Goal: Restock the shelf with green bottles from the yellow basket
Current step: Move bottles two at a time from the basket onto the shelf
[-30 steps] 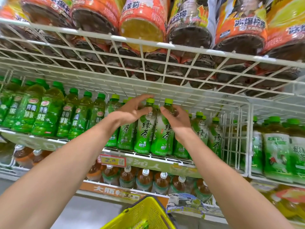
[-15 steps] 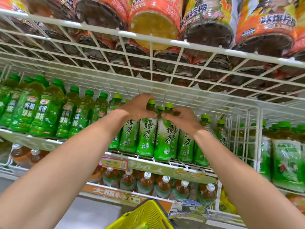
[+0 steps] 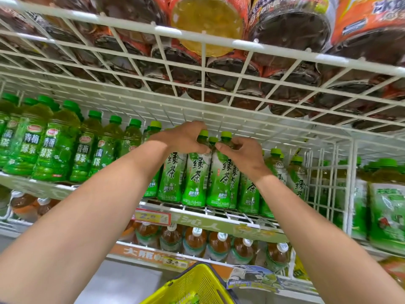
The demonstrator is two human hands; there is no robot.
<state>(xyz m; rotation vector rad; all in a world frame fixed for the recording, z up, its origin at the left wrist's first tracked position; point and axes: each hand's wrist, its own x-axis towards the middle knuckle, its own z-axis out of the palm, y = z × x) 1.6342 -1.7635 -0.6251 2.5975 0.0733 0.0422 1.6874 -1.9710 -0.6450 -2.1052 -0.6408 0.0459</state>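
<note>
My left hand (image 3: pixel 184 139) is raised to the middle shelf (image 3: pixel 219 212), with its fingers and thumb curled round the neck of the left green bottle (image 3: pixel 196 178), just below the cap. My right hand (image 3: pixel 243 154) grips the neck of the right green bottle (image 3: pixel 221 178) in the same way. The two hands are near each other, fingertips almost meeting. Both bottles stand upright at the near edge of the shelf, side by side and touching, labels facing me. The cap of a third bottle (image 3: pixel 213 140) shows between them, further back. More bottles of the same green tea stand on either side and behind.

To the left on the same shelf stands a row of plum tea bottles (image 3: pixel 54 150) with darker green caps. To the right, a white wire divider (image 3: pixel 328 176) separates the row from larger green-labelled bottles. A price tag (image 3: pixel 152 216) is fixed to the front rail, below and left of the held bottles. The shelf below carries brown tea bottles (image 3: pixel 195 240) with white caps. The upper wire shelf (image 3: pixel 203 42) holds large bottles (image 3: pixel 208 20), seen from beneath.

The yellow basket (image 3: pixel 197 284) sits at the bottom of the view, between my forearms. Something green shows inside it, too blurred to identify.
</note>
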